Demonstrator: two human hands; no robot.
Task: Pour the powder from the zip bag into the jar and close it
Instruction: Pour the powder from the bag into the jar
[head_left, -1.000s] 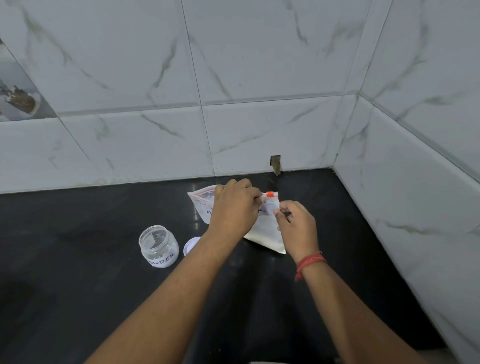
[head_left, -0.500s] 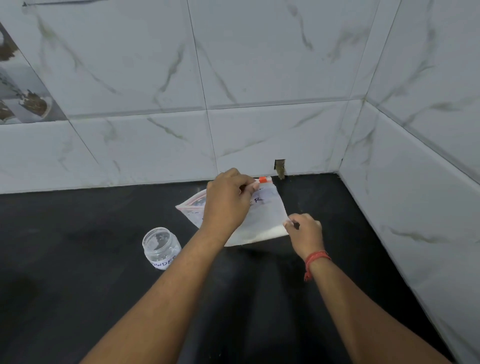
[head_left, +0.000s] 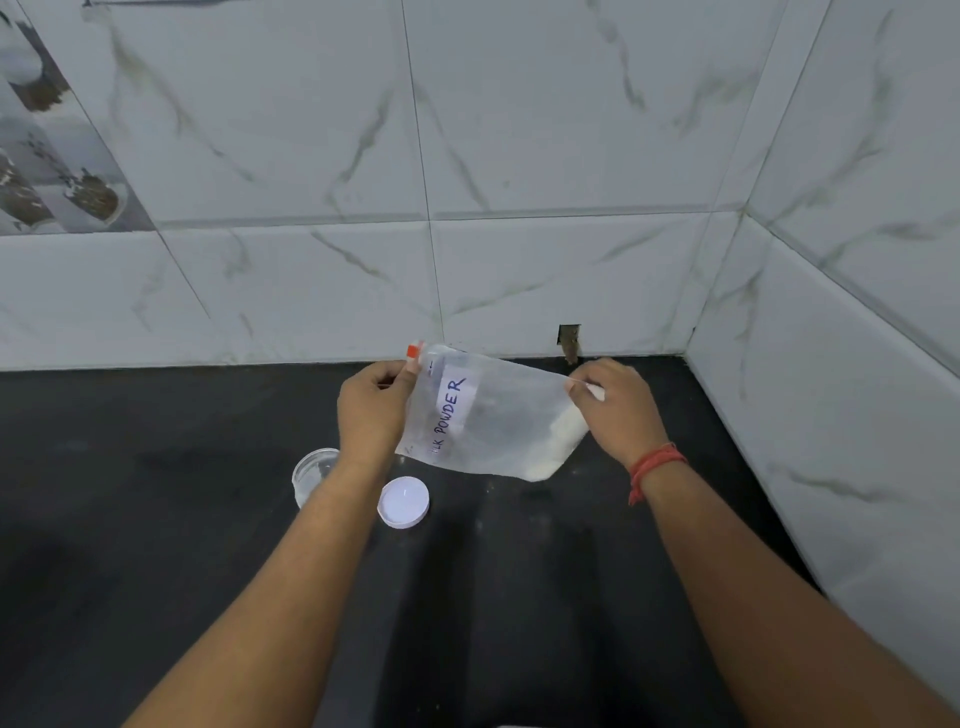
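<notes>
- Black stone countertop (head_left: 156, 571) fills the near field, and both forearms are seen reaching over it from below.
- Nearest among the task's things, a white lid (head_left: 403, 502) lies flat on the counter, apart from its jar.
- Just left of it, the clear jar (head_left: 310, 474) stands upright and uncapped, partly hidden by the left forearm.
- Above these, the zip bag (head_left: 488, 421) is held off the counter, turned sideways between the hands.
- Its zip end, by the orange slider, is pinched by the left hand (head_left: 371, 410); the opposite edge is pinched by the curled fingers of the right hand (head_left: 615, 402).
- White powder (head_left: 563, 441) is gathered at the right-hand end, away from the mouth.
- The step is judged to be readying the bag; whether the zip is open cannot be told.
- Next, the mouth is to be brought over the jar and the right end raised.
</notes>
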